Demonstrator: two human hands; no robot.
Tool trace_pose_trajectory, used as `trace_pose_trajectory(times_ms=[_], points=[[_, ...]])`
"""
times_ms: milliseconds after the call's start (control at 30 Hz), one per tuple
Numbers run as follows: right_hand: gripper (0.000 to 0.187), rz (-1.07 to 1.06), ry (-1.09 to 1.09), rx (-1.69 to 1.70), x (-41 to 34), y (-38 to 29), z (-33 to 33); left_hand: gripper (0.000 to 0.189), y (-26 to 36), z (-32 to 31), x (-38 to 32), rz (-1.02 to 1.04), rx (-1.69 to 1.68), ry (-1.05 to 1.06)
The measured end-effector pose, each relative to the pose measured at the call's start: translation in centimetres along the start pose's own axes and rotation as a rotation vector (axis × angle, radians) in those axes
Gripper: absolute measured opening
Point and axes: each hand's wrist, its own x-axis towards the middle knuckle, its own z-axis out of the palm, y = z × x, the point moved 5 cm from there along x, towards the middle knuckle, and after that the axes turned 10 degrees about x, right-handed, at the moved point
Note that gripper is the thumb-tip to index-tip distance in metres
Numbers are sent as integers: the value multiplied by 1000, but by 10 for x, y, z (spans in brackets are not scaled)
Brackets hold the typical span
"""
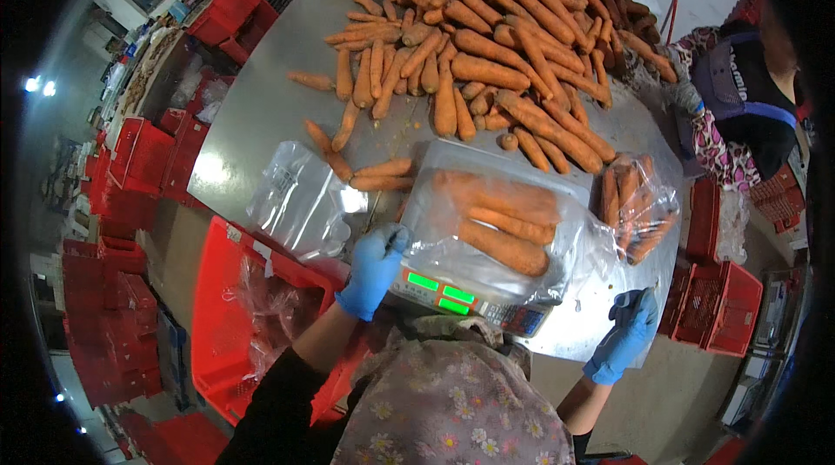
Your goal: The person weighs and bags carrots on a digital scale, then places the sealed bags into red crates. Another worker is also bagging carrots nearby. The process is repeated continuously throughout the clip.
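Note:
A clear plastic bag with several large carrots in it lies across the tray of a digital scale. The scale's green displays are lit. My left hand, in a blue glove, is at the bag's left edge with its fingers bent together; whether they pinch the film cannot be made out. Off to the right, near the table edge, my right hand is half curled and apart from the bag, with nothing visible in it. Beside the scale sits another filled bag of carrots.
A big heap of loose carrots covers the far part of the metal table. Flat empty bags lie at left. Below them stands a red crate with plastic film inside. Across the table, a co-worker's gloved hand holds a carrot.

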Motion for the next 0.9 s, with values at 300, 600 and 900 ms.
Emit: trace_pose_trajectory(times_ms=[300,600,900], points=[[24,84,20,-36,18,19,-3,20,-45,0,148,115,284,134],[28,103,77,-62,34,28,-6,37,-1,90,263,10,374,-89],[31,124,99,-147,41,21,-12,70,-11,114,303,-427,247,-347]])
